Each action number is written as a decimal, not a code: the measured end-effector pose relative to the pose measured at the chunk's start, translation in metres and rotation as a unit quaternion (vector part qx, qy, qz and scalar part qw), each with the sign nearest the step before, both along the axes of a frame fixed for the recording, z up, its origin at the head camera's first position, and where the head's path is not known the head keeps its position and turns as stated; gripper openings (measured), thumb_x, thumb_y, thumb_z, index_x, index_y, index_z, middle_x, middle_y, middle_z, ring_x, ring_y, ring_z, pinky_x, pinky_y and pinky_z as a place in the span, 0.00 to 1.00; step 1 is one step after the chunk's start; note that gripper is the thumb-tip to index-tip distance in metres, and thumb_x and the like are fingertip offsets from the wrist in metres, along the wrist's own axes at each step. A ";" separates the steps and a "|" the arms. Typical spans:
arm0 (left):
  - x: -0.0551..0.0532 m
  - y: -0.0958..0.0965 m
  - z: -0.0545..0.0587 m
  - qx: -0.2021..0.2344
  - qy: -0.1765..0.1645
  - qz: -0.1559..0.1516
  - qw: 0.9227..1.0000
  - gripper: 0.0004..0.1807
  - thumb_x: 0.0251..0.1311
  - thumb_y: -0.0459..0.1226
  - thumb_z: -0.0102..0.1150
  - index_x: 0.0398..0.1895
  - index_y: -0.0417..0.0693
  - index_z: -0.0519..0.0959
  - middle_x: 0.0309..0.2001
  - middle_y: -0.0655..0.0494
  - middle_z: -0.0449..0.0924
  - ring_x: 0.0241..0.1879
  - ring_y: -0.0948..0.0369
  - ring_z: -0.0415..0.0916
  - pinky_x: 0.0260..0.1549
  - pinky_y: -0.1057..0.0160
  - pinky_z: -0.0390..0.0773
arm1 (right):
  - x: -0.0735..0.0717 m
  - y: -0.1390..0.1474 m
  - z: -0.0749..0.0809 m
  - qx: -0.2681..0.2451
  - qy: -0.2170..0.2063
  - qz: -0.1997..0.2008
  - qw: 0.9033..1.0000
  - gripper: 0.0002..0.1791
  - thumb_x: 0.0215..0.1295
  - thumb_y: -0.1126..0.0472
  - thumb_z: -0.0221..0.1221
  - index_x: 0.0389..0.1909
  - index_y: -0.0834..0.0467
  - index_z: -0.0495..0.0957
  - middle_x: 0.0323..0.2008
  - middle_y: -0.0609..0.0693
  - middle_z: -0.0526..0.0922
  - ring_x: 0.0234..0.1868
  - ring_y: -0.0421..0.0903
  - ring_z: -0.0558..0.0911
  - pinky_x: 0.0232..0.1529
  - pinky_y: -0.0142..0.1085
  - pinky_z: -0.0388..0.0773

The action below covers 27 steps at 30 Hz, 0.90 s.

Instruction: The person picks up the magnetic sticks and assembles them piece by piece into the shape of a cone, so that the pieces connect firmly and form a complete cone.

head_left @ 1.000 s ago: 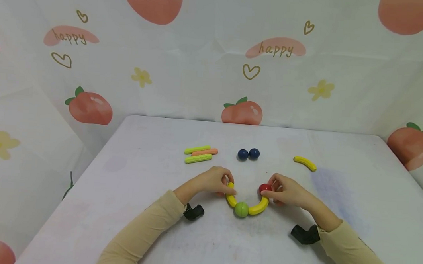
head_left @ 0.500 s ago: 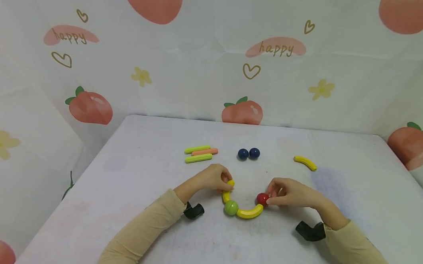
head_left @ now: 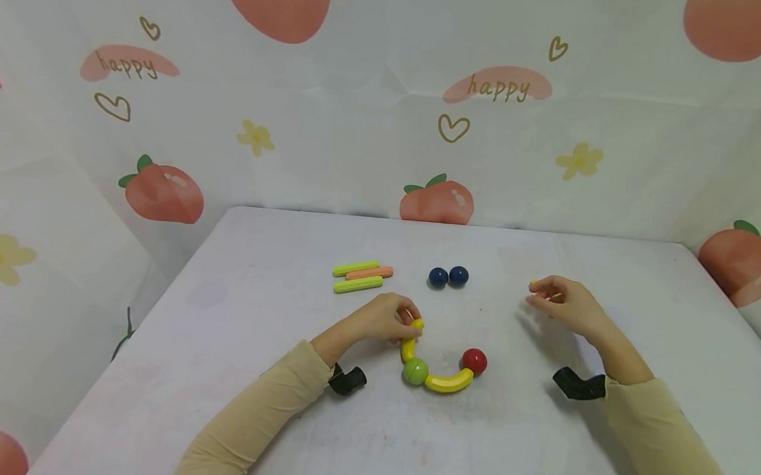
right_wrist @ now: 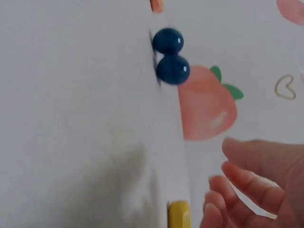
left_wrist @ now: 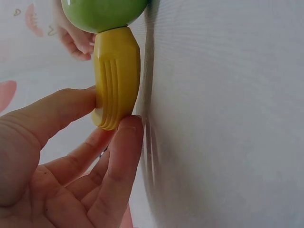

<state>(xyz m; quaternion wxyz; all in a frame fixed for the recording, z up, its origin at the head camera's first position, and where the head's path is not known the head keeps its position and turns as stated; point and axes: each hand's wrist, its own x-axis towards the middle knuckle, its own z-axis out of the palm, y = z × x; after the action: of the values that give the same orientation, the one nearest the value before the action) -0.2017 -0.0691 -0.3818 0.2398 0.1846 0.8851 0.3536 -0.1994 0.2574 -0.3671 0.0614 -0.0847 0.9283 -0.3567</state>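
My left hand [head_left: 384, 319] pinches the end of a yellow toy banana [left_wrist: 116, 71] between thumb and fingertips. The banana's other end meets a green ball [head_left: 415, 371], and a second toy banana [head_left: 449, 381] runs from that ball to a red ball [head_left: 474, 361], together forming a U-shaped curve on the table. Farther right, my right hand [head_left: 574, 303] hovers with loosely bent fingers and a gap between thumb and fingertips. Mostly hidden behind it in the head view is a third toy banana [right_wrist: 179, 216], whose end shows below the fingers in the right wrist view.
Two dark blue balls [head_left: 448, 278] sit side by side toward the back of the white table [head_left: 268, 404]. Left of them lie two yellow-green sticks [head_left: 358, 285] and an orange stick [head_left: 370, 273]. A patterned cloth [head_left: 361, 122] hangs behind the table.
My right hand has let go of the red ball and moved right and back to the third banana. The green ball, second banana and red ball shifted; my left hand still pinches its banana.
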 end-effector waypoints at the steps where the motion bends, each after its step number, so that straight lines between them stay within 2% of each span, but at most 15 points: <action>1: 0.000 0.000 0.000 0.003 -0.001 0.000 1.000 0.16 0.55 0.39 0.64 0.45 0.44 0.78 0.38 0.51 0.79 0.23 0.67 0.73 0.24 0.71 0.77 | -0.001 0.003 0.000 0.006 0.005 -0.014 1.000 0.20 0.65 0.55 0.56 0.49 0.67 0.73 0.41 0.61 0.78 0.40 0.49 0.79 0.33 0.28 0.73; 5: 0.001 -0.001 0.001 0.012 0.001 0.000 1.000 0.15 0.55 0.39 0.64 0.45 0.44 0.78 0.38 0.50 0.80 0.23 0.67 0.74 0.24 0.71 0.77 | -0.005 0.011 -0.002 0.013 0.018 -0.064 0.998 0.22 0.66 0.54 0.54 0.52 0.67 0.72 0.50 0.68 0.74 0.48 0.62 0.76 0.37 0.30 0.70; 10: 0.002 -0.002 0.001 0.018 -0.002 -0.001 1.000 0.15 0.56 0.39 0.63 0.46 0.44 0.78 0.38 0.51 0.79 0.23 0.67 0.73 0.23 0.71 0.76 | -0.008 0.018 -0.006 0.012 0.023 -0.091 0.995 0.25 0.67 0.54 0.53 0.56 0.68 0.68 0.55 0.72 0.70 0.52 0.66 0.72 0.41 0.37 0.71; 17: 0.002 -0.003 -0.001 0.024 -0.007 -0.011 1.000 0.17 0.56 0.39 0.63 0.48 0.44 0.77 0.40 0.50 0.80 0.23 0.66 0.73 0.23 0.71 0.76 | -0.013 0.026 -0.010 0.004 -0.015 -0.085 0.996 0.28 0.68 0.54 0.50 0.62 0.69 0.62 0.61 0.73 0.63 0.57 0.69 0.67 0.51 0.54 0.71; 27: 0.004 -0.004 0.001 0.030 -0.011 -0.019 0.999 0.17 0.57 0.38 0.62 0.49 0.43 0.77 0.41 0.48 0.80 0.23 0.66 0.73 0.24 0.71 0.75 | -0.022 0.029 -0.019 0.015 -0.039 -0.064 0.997 0.27 0.68 0.58 0.51 0.63 0.69 0.61 0.63 0.73 0.62 0.58 0.70 0.67 0.57 0.58 0.67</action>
<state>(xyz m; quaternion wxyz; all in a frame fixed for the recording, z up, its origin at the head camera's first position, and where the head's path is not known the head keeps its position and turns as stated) -0.1981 -0.0733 -0.3806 0.2502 0.2049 0.8678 0.3773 -0.2214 0.2860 -0.3865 0.0762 -0.0100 0.9341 -0.3487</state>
